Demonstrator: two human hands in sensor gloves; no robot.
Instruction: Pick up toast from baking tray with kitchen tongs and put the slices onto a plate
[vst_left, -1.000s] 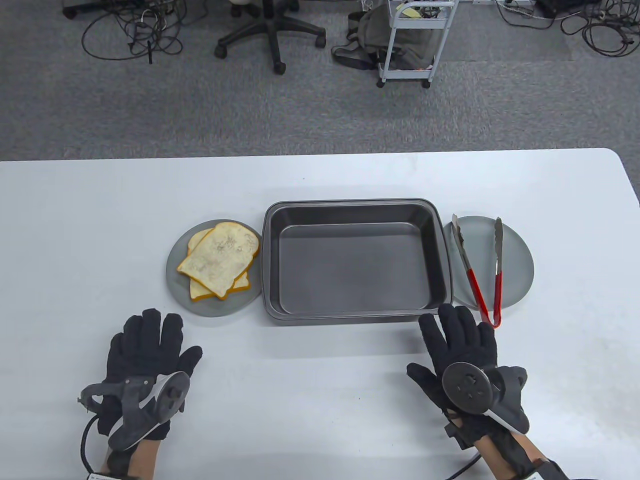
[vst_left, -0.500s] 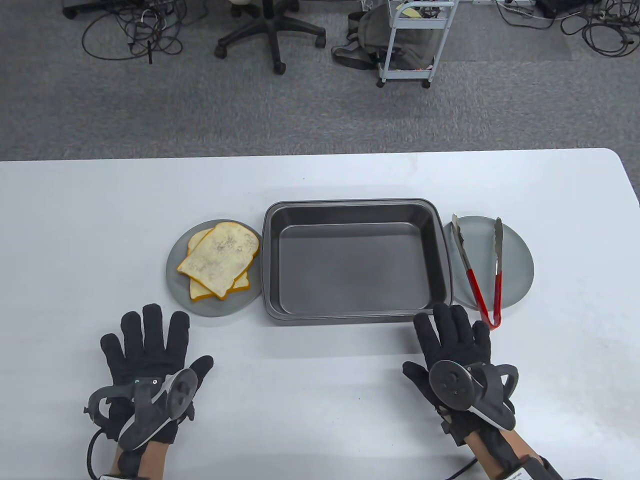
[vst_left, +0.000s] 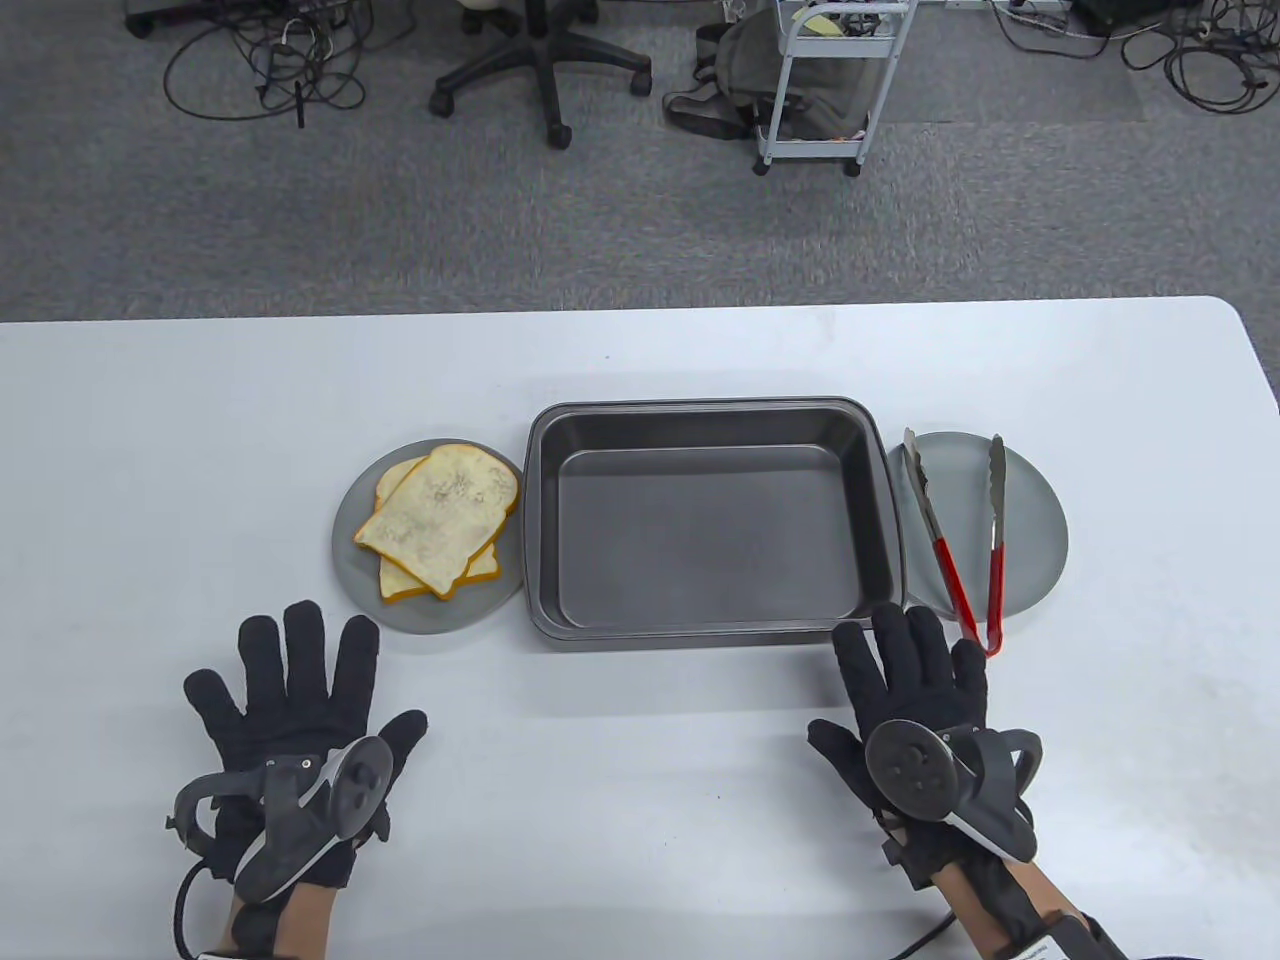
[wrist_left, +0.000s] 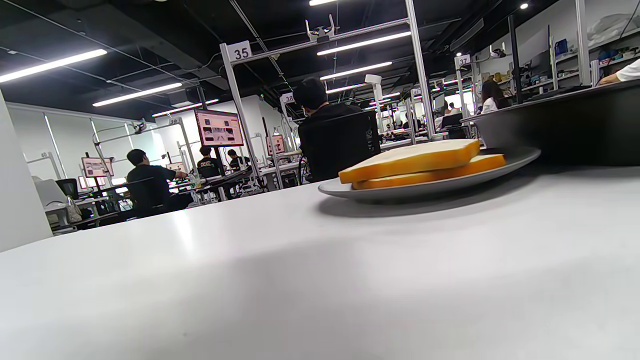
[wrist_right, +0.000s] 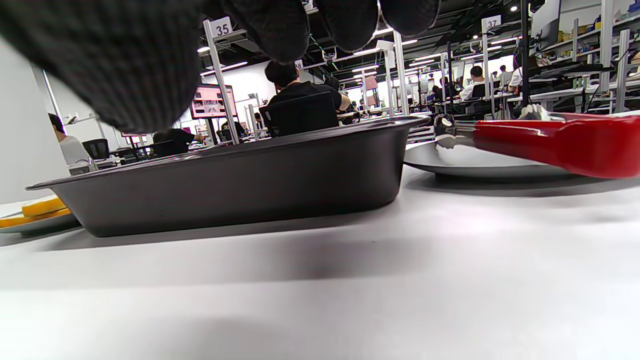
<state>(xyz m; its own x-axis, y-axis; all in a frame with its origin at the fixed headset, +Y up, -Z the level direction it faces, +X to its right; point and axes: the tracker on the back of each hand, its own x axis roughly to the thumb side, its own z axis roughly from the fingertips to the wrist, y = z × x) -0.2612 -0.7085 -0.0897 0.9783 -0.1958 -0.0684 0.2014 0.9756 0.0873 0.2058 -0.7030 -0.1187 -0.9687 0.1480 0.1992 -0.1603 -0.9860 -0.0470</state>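
Red tongs (vst_left: 965, 545) hinge hidden by right hand (vst_left: 915, 690); lower toast (vst_left: 440, 575) mostly covered | both grips flat, apart

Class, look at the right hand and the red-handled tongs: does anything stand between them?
Nothing visible does. The right hand lies flat on the table, fingertips just short of the tongs, whose handle end juts over the near rim of the right plate. The baking tray sits to the left, out of that path.

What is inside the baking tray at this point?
Nothing: the baking tray shows only its bare dark floor. Both toast slices lie stacked on the left plate; the lower slice is mostly covered by the upper.
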